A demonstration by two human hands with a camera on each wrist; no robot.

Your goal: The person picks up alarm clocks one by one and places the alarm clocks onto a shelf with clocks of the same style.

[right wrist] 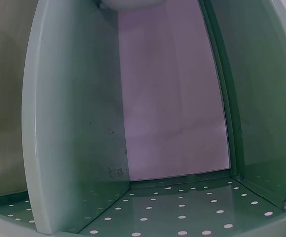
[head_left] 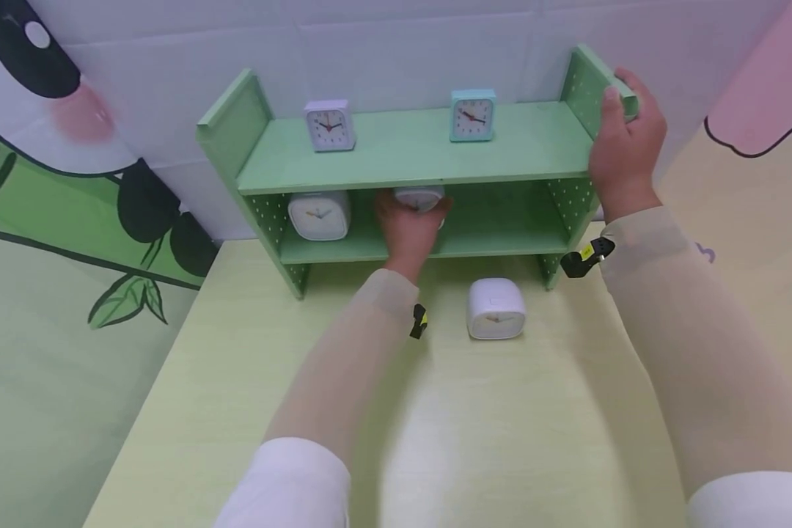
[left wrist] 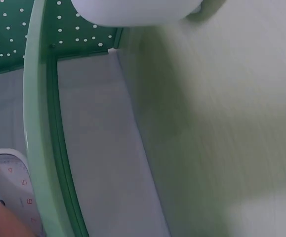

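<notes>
A green two-tier shelf [head_left: 409, 165] stands on the table. My left hand [head_left: 409, 231] reaches into its lower tier and grips a white clock [head_left: 420, 196], its fingers and thumb on either side and partly covering the dial. In the left wrist view that clock's face [left wrist: 15, 180] shows at the lower left edge. My right hand [head_left: 630, 147] holds the upper edge of the shelf's right side panel, thumb toward the front and fingers over the top. To the left of my left hand, another white clock [head_left: 320, 215] sits on the lower tier.
On the upper tier stand a small lilac clock [head_left: 330, 125] and a small light-blue clock [head_left: 472, 115]. A rounded white clock [head_left: 496, 309] stands on the pale wooden table [head_left: 488, 425] in front of the shelf. Behind is a cloth with printed cartoon shapes [head_left: 402, 59].
</notes>
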